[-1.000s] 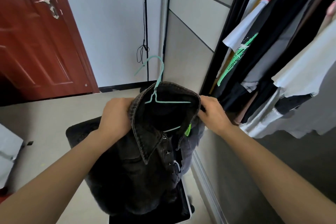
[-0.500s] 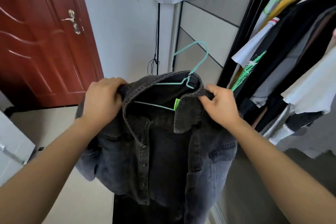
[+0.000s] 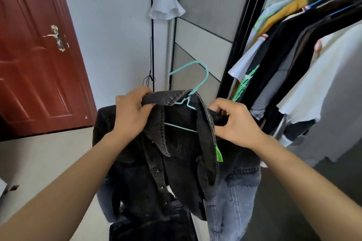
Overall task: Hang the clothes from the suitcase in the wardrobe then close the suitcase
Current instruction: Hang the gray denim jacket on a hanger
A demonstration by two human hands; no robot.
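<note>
A dark grey denim jacket (image 3: 182,162) hangs in front of me on a teal wire hanger (image 3: 195,84), whose hook pokes up above the collar. My left hand (image 3: 131,113) grips the left side of the collar. My right hand (image 3: 233,121) pinches the jacket's right shoulder by the collar. The open wardrobe (image 3: 244,45) stands to the right, with several shirts (image 3: 293,64) on hangers along its rail. A dark edge of the suitcase (image 3: 152,227) shows low down beneath the jacket; most of it is hidden.
A black floor lamp with a white shade (image 3: 166,6) stands against the wall straight ahead. A red-brown door (image 3: 35,55) is on the left. A grey sliding wardrobe panel (image 3: 201,25) lies between lamp and hanging clothes. A white object (image 3: 3,188) sits at the far left.
Both hands have lifted the jacket higher and toward the wardrobe. The view has tilted up, so the lamp now shows fully and the suitcase has dropped almost out of sight.
</note>
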